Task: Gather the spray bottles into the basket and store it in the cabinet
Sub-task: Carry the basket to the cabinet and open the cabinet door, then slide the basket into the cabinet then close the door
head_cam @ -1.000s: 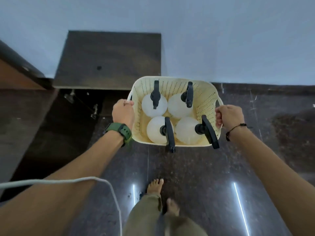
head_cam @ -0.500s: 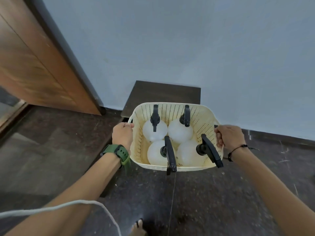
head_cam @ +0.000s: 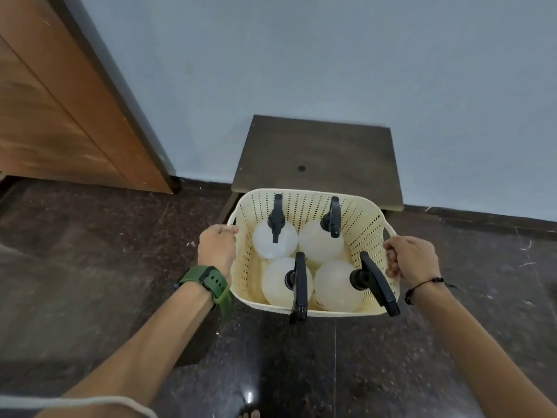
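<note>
I carry a cream perforated basket (head_cam: 363, 224) in the air in front of me. My left hand (head_cam: 216, 248) grips its left handle and my right hand (head_cam: 411, 259) grips its right handle. Inside stand several white spray bottles with black trigger heads, such as a far-left bottle (head_cam: 272, 241) and a near-right bottle (head_cam: 336, 285). The two near triggers stick out over the front rim. A low dark wooden cabinet (head_cam: 319, 155) stands against the wall just beyond the basket; only its top shows.
A brown wooden door (head_cam: 57, 110) with a dark frame stands at the left. The grey wall (head_cam: 331, 55) runs behind the cabinet. The floor (head_cam: 90, 267) is dark polished stone. A white cord (head_cam: 90, 401) crosses my left forearm.
The view has tilted up and the scene shifted right: the door now fills the left and the cabinet top sits farther back. Both hands still hold the basket.
</note>
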The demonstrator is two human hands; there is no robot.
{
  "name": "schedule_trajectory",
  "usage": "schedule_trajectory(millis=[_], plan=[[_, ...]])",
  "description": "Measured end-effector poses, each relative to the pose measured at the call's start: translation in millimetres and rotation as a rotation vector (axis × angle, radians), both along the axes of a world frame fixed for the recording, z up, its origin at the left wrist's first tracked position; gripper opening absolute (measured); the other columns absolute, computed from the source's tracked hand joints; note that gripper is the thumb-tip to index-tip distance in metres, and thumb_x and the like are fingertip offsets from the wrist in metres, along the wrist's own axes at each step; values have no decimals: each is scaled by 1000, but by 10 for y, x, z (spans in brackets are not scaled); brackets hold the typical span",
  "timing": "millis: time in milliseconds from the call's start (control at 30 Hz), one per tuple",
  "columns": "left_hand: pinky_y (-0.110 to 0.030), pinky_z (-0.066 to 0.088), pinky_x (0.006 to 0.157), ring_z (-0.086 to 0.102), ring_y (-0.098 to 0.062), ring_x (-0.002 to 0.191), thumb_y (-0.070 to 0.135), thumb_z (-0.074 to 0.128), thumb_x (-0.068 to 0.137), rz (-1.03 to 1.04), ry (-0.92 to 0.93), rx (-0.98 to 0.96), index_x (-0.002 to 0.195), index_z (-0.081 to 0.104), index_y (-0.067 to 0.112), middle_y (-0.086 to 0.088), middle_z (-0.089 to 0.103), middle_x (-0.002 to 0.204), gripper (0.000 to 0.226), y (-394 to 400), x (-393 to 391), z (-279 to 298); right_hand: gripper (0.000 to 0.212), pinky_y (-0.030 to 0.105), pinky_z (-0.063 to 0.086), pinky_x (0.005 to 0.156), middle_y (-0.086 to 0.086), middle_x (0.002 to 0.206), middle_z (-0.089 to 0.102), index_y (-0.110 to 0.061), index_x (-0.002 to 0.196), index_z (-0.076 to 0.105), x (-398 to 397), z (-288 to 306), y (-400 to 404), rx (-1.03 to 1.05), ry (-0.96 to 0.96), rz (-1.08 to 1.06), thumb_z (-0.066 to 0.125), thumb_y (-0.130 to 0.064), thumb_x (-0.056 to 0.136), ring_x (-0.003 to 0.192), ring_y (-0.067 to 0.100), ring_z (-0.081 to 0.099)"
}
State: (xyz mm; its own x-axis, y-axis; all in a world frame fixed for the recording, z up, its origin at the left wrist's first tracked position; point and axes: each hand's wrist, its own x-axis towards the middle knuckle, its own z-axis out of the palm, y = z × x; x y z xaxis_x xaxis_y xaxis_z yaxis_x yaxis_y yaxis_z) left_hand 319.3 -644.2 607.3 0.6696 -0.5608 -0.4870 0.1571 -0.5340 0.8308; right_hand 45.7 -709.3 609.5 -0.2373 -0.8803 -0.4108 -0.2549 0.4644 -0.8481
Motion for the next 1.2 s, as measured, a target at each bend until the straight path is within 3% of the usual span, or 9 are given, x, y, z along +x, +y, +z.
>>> schedule_trajectory(millis=[67,133,233,467,767,1000,1100,1200], plan=[[-40,43,56,38,-20,54,-2,37,83,7,36,-21,99,64,-6,-10,51,68,32,-43,57,-275,28,23,38,40,6,50,43,-9,55,53,60,-257,-8,-14,20,-2,52,-3,82,40,16,34],[-26,27,46,30,-15,49,-5,34,86,10,61,-35,79,60,1,-3,39,60,28,-89,66,-547,25,20,38,36,5,50,43,-7,58,55,85,-514,-33,-30,31,-6,52,-3,83,37,14,34],[-23,26,45,29,-12,47,-6,32,87,5,92,-68,69,54,10,-2,38,59,33,-130,37,-923,22,17,38,32,2,46,43,-6,61,58,75,-876,-96,-44,15,0,51,-3,83,27,6,33],[-17,22,39,27,-7,43,-4,29,93,-25,240,-103,69,50,9,1,38,61,35,-329,1,-2026,30,9,32,31,-9,28,40,-8,57,55,-36,-2062,-322,-77,-97,-31,47,-1,85,27,5,32],[-20,22,41,27,-8,49,-12,32,83,-79,145,-206,66,46,6,-1,44,68,29,-676,62,-3191,33,6,26,27,-5,24,41,-5,60,55,-53,-3213,-605,-194,-37,115,44,-3,90,20,2,32],[-18,20,40,26,-8,46,-10,25,89,-105,38,-245,64,41,9,-2,40,61,35,-895,90,-3645,32,19,37,43,-9,25,45,-8,56,58,11,-3682,-756,-301,125,167,52,-6,86,34,8,45],[-17,19,40,25,-9,42,-5,24,91,-131,50,-245,68,41,10,-1,36,59,32,-928,129,-3720,31,15,36,39,-9,23,44,-1,61,61,25,-3759,-763,-332,156,182,52,-8,89,28,5,43],[-21,21,44,27,-10,47,-5,25,92,-153,4,-271,67,41,8,-3,36,60,32,-943,160,-3758,35,16,36,40,-9,22,42,-7,53,53,74,-3788,-768,-360,184,182,53,-9,88,40,13,45]])
